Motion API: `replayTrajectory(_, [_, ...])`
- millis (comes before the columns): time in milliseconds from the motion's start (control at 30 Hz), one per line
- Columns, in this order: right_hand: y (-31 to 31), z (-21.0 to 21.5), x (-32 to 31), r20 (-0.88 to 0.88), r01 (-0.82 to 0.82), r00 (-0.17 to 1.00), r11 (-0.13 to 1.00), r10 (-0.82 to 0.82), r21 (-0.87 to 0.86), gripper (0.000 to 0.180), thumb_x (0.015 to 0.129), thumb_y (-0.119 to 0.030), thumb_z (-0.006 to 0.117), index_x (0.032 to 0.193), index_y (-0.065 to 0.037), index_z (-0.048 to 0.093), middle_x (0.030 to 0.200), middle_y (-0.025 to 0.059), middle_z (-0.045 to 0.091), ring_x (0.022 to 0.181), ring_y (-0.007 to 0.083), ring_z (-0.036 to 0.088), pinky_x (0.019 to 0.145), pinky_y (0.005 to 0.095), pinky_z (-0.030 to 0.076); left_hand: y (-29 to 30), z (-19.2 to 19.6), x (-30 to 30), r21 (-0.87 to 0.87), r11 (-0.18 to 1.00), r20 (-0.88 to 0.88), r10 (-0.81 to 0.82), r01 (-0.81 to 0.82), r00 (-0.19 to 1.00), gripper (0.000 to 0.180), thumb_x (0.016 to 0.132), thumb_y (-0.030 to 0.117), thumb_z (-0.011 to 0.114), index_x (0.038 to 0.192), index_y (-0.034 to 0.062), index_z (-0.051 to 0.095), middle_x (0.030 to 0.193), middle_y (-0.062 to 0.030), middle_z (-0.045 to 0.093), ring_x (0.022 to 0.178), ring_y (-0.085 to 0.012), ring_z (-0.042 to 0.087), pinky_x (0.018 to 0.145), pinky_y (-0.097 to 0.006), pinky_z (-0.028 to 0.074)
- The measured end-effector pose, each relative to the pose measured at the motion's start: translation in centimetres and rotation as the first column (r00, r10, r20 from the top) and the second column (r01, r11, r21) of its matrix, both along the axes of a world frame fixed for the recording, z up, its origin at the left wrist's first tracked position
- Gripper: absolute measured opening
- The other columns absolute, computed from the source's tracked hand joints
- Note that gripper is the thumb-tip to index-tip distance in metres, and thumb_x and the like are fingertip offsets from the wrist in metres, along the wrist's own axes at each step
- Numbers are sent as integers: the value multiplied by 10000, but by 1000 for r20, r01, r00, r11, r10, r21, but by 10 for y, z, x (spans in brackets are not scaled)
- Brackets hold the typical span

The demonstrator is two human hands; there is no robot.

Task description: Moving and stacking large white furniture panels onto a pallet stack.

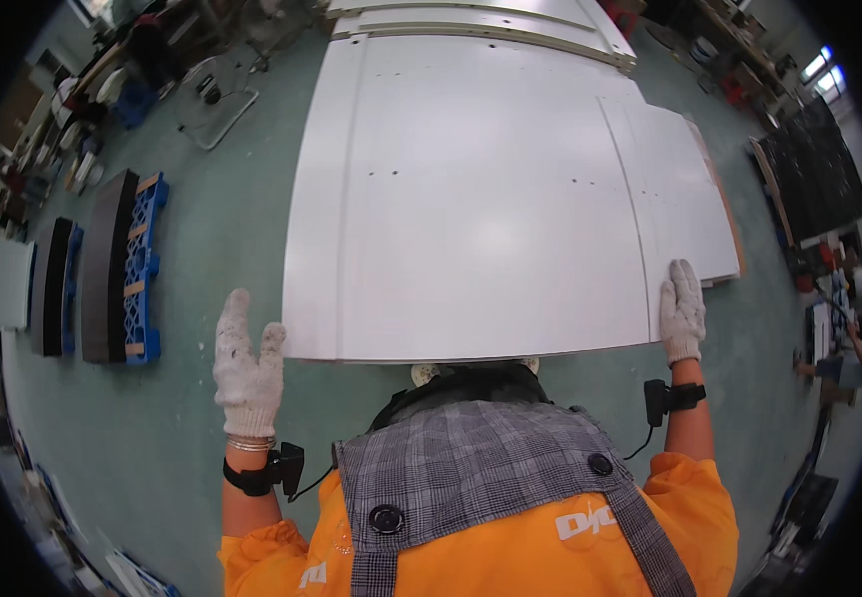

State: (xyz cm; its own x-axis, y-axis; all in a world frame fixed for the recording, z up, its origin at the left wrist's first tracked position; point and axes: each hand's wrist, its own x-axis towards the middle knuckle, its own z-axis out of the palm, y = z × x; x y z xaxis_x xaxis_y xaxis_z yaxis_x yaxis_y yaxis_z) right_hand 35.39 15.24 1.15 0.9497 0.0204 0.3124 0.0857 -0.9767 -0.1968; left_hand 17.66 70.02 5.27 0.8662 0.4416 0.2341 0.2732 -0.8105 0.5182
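Biggest thing here is the green floor point(202, 398), it fills pretty much the whole view. On top of it, from the middle up toward 12 o'clock, sits a big white panel point(471, 209), lying flat with a few small dark holes in it. More white panels point(491, 22) are stacked just past its far edge at 12. A smaller white board point(695, 209) lies along its right side around 2 o'clock, and the two look like they overlap, though I can't tell which is on top.

Over at 9 o'clock there's a blue pallet point(144, 269) with a dark slab point(107, 269) right beside it, well apart from the panel.

Both hands wear white knit gloves. The left hand point(248, 363) is at about 7 o'clock, open with fingers spread and pointing up, thumb touching the panel's near left corner, not gripping anything. The right hand point(683, 310) is at 4 o'clock, laid flat with fingers loose on the near right corner where the panel and board meet. No clenching on either side.
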Motion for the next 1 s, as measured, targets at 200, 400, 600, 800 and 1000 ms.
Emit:
replayTrajectory(200, [8, 4, -1, 3, 51, 999, 998, -51, 32, 404, 892, -236, 562, 1260, -71, 588, 1336, 150, 532, 1237, 307, 487, 1067, 373, 368, -31, 23, 48, -60, 998, -234, 17, -32, 972, 682, 876, 270, 637, 1436, 23, 337, 1466, -182, 368, 1360, -320, 349, 1119, -377, 296])
replayTrajectory(400, [7, 7, -7, 28, 116, 993, 993, -115, -32, 409, 885, -262, 570, 1247, -73, 596, 1314, 158, 544, 1216, 313, 501, 1049, 388, 381, -55, 25, 70, 104, 994, -447, 64, -19, 892, 799, 806, 321, 692, 1441, 17, 316, 1460, -222, 350, 1324, -359, 385, 1081, -405, 347])
replayTrajectory(600, [-2, 14, -13, -134, 279, 954, 957, -266, 84, 415, 898, -321, 546, 1250, -108, 602, 1300, 122, 566, 1213, 281, 509, 1053, 369, 374, -59, 18, 73, 186, 982, -417, 104, -27, 903, 807, 804, 338, 687, 1447, 29, 311, 1430, -231, 377, 1265, -381, 441, 1054, -420, 376])
replayTrajectory(800, [-34, 35, -17, -391, 458, 884, 640, -256, 617, 337, 915, -300, 550, 1129, -60, 650, 1031, 77, 662, 944, 210, 612, 857, 303, 473, -65, 23, 74, 226, 974, -484, 134, -25, 865, 761, 844, 336, 642, 1462, 57, 296, 1421, -219, 388, 1257, -377, 448, 1051, -421, 380])
replayTrajectory(1000, [-55, 45, -18, -528, 527, 849, 104, -23, 843, 179, 905, -192, 552, 910, -37, 643, 782, 7, 588, 650, 94, 513, 607, 246, 450, -63, 19, 74, 228, 973, -469, 136, -30, 873, 740, 870, 324, 616, 1476, 75, 274, 1416, -208, 390, 1263, -370, 438, 1057, -406, 372])
